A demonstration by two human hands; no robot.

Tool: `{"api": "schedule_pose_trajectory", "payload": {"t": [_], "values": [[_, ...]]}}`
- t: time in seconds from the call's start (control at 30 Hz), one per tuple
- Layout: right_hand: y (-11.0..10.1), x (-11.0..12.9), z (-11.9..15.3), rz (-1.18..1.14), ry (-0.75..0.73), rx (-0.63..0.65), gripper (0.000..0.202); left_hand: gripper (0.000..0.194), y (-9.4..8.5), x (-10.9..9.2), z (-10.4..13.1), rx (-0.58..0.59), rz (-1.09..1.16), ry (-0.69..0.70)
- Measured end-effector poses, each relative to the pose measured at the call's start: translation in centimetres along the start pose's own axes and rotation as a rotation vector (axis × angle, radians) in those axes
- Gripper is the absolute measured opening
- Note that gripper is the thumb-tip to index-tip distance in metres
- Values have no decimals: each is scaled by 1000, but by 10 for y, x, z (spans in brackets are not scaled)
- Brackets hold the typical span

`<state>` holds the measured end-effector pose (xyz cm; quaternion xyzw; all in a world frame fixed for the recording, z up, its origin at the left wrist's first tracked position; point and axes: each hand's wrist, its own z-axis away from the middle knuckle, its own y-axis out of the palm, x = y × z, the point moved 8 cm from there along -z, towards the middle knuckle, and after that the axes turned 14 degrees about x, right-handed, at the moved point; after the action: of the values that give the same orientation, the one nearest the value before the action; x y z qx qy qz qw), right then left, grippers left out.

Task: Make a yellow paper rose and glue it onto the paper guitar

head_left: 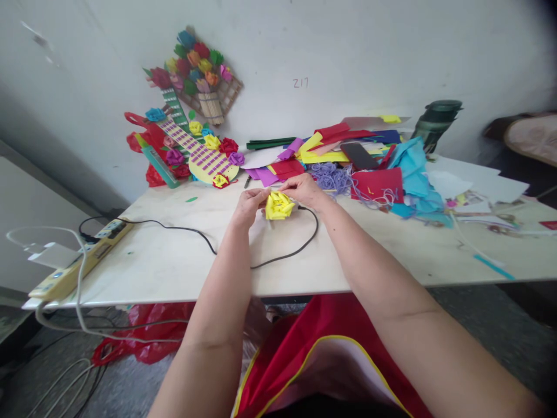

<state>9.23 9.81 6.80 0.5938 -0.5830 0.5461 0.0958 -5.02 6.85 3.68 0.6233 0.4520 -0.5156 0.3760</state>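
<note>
A yellow paper flower (279, 205) is held up over the white table (174, 267), near its middle. My left hand (251, 206) grips the flower's left edge, its fingers closed. At the flower's upper right, my right hand (302, 190) is closed in a pinch on its edge. A thin pale stick shows just under the flower. Just right of the flower lies a dark tool end, partly hidden, with a black cord (287, 255) curving from it across the table.
A yellow power strip (82, 261) with cables lies at the left edge. Paper-flower guitars (213, 157) and a glue bottle (159, 165) stand behind left. Colored paper, purple yarn (331, 176), a phone (359, 155) and a dark bottle (435, 125) are behind right.
</note>
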Motion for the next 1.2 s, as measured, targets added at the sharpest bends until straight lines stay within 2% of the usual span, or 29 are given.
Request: {"api": "schedule_pose_trajectory", "payload": {"t": [0.23,0.47,0.6,0.7,0.8,0.93,1.03,1.1,1.2], "values": [[5,2,1,13,-28,80,21,36,-9,-1,-1,-73,-71,12],[-19,27,10,421,-183,-179,26,44,-22,-4,1,-169,-31,100],[-23,35,15,564,-141,-255,28,44,-26,-6,2,-196,-27,121],[-25,36,20,606,-50,-279,32,42,-31,-6,4,-235,-27,135],[-21,30,21,644,114,-170,32,40,-37,-7,5,-285,-16,170],[4,17,17,728,250,187,26,38,-46,-8,7,-359,-32,185],[25,7,17,790,297,416,45,36,-49,-8,7,-389,-44,191],[36,1,16,837,295,483,56,33,-49,-8,7,-402,-44,198],[50,-5,15,889,282,494,62,29,-50,-8,6,-403,-41,213]]}}
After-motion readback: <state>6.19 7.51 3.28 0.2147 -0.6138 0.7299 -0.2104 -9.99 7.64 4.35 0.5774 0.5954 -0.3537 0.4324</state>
